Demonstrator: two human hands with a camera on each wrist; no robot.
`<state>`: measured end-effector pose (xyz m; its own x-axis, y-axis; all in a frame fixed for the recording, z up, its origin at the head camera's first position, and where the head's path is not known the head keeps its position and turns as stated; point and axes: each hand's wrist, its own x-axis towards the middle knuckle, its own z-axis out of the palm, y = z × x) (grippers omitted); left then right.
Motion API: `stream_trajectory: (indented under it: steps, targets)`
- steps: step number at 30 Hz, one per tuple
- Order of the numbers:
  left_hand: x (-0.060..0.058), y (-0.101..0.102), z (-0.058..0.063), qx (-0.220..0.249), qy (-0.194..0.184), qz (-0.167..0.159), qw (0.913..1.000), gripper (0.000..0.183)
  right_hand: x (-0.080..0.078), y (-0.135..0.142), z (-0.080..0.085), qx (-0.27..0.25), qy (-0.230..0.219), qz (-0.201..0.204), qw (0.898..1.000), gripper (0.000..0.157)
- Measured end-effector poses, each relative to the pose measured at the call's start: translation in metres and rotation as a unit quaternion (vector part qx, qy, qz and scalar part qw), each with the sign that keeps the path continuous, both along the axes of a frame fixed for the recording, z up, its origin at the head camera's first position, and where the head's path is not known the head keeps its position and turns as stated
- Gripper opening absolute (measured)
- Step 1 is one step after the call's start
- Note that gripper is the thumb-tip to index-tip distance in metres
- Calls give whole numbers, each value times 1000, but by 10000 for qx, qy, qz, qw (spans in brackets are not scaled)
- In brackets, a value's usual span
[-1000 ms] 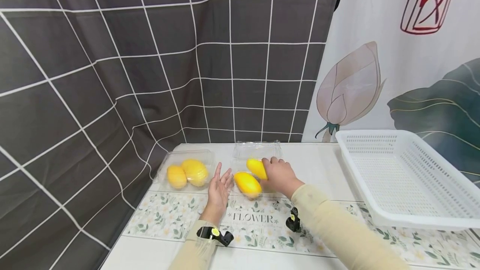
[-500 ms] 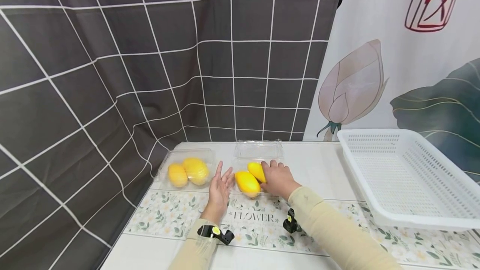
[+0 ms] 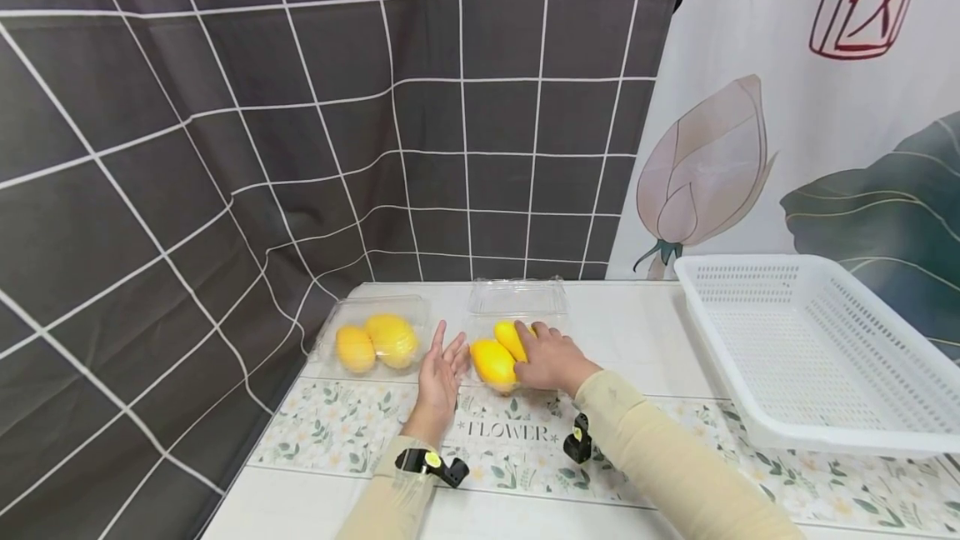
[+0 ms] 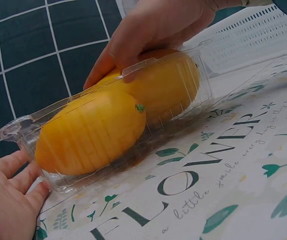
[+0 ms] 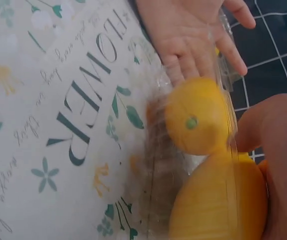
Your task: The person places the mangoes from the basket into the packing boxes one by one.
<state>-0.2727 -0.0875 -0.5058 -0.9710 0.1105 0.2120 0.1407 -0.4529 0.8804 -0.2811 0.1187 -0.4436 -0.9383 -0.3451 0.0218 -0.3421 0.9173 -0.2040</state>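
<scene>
In the head view, a clear plastic box (image 3: 517, 300) stands with its lid raised at the back. Inside it lies a yellow mango (image 3: 493, 363), with a second mango (image 3: 507, 338) beside it to the right. My right hand (image 3: 553, 359) reaches in from the right and grips this second mango, its fingers over the top. The fingers partly cover it. On the other side, my left hand (image 3: 438, 377) is held palm inward with fingers extended. In the left wrist view its fingertips (image 4: 38, 192) are at the end wall of the box.
Left of my left hand, another clear box (image 3: 408, 307) with a lid over it holds two yellow fruits (image 3: 390, 340). A white perforated basket (image 3: 832, 437) stands at the right. Behind the table hangs a dark checked curtain (image 3: 502, 190).
My right hand has moved slightly left and lower with the second mango, bringing it against the first one. The first mango has shifted a little. My left hand stays nearly still.
</scene>
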Motion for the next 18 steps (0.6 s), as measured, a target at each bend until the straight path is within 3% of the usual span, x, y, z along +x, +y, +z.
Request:
stream_trajectory:
  steps: [4, 9, 14, 18]
  targets:
    - [-1, 0, 0, 148, -237, -44, 9996, 54, 3, -3, -2, 20, -15, 116, 9999, 75]
    - [-2, 0, 1, 207, -426, -52, 9989, 52, 7, -7, -6, 181, 220, 155, 9995, 92]
    - [-2, 0, 3, 265, -492, 7, 9984, 51, 12, -11, -6, 219, 450, 130, 9987, 96]
    - [-1, 1, 3, 266, -460, -6, 9986, 52, 13, -11, -5, 123, 343, 62, 9993, 97]
